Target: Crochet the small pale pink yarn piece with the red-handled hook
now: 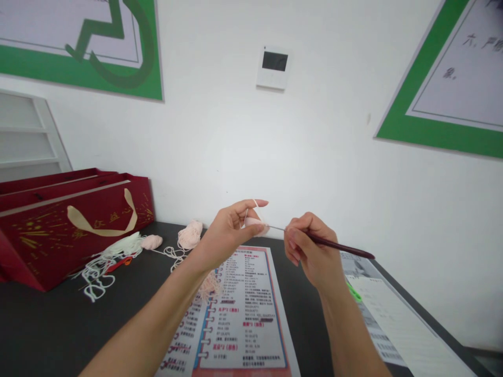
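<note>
Between the thumb and fingers of my left hand (230, 228) is a small pale pink crochet piece (253, 226). A strand of pale yarn (257, 208) loops over the raised left index finger. My right hand (312, 246) is closed round a crochet hook (341, 246) with a dark red handle. The hook's thin metal shaft points left and meets the edge of the crochet piece; its tip is too small to make out. Under both hands lies a printed pattern sheet (251, 309) with a drawn spiral binding.
At the left stand red gift bags (78, 220) with cream ribbon handles. Loose white yarn (113, 256), an orange-red tool (118, 264) and pink yarn balls (190, 234) lie beside them. Papers (389, 309) and a green item (354, 291) are at right. A wall rises behind the black table (35, 324).
</note>
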Demonstrator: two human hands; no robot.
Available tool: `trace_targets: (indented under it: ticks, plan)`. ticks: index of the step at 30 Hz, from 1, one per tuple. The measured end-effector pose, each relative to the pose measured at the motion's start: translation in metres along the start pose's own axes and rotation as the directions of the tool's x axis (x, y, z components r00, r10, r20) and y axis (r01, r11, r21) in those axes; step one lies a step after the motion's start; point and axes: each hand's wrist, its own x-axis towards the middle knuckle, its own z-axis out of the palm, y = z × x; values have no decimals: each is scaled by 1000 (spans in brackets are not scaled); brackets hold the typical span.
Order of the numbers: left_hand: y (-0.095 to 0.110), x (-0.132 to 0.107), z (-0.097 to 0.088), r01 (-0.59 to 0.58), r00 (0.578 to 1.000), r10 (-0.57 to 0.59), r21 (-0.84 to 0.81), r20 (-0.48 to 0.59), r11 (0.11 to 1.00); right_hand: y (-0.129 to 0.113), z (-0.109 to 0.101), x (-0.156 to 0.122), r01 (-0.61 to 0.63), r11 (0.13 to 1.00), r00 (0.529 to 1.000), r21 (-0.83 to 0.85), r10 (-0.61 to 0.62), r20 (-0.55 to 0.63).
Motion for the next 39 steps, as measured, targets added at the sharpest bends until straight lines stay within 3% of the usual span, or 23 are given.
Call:
trace_targets:
  ticks: [9, 14, 18, 20, 22, 24, 27, 28, 30, 31, 33, 36, 39]
  plan:
    - [-4, 0, 3, -100, 990, 119, 224, -72, 970, -1, 0, -9, 64, 943, 996, -327, -80, -37]
    - [-10, -4, 10, -191, 955, 263, 391, -140, 900, -7, 11, -16, 87, 801, 989, -592, -142, -46]
    - [-12, -7, 16, -196, 953, 272, 412, -134, 890, -1, 20, -16, 222, 618, 952, -754, -304, 32]
    - [-12, -6, 16, -166, 971, 214, 346, -105, 924, 6, 16, -12, 306, 544, 921, -781, -375, 100]
    - [-12, -3, 16, -85, 991, 102, 186, -81, 979, 14, 8, -6, 433, 479, 879, -764, -411, 241]
    - [-12, 0, 15, 35, 998, -36, -30, -42, 999, 22, -1, 1, 586, 384, 782, -713, -498, 375]
    - [-15, 4, 17, 131, 990, -140, -248, -21, 960, 31, -7, 6, 661, 213, 667, -719, -606, 434]
    - [-16, 4, 18, 124, 990, -139, -274, -35, 954, 33, -6, 6, 648, 169, 657, -743, -617, 433]
    - [-18, 4, 18, 77, 992, -101, -267, -77, 961, 34, -1, 3, 595, 138, 687, -792, -598, 412]
    - [-19, 4, 17, 48, 993, -73, -242, -94, 969, 33, 3, 1, 565, 161, 720, -809, -576, 388]
    - [-18, 4, 13, 0, 993, -20, -173, -113, 985, 28, 10, -5, 501, 285, 792, -817, -532, 300]
    - [-13, 4, 6, -49, 991, 38, -77, -130, 996, 17, 18, -12, 325, 631, 909, -704, -414, 48]
    - [-9, 3, 2, -78, 990, 78, 1, -120, 997, 8, 22, -10, 109, 935, 972, -337, -171, -160]
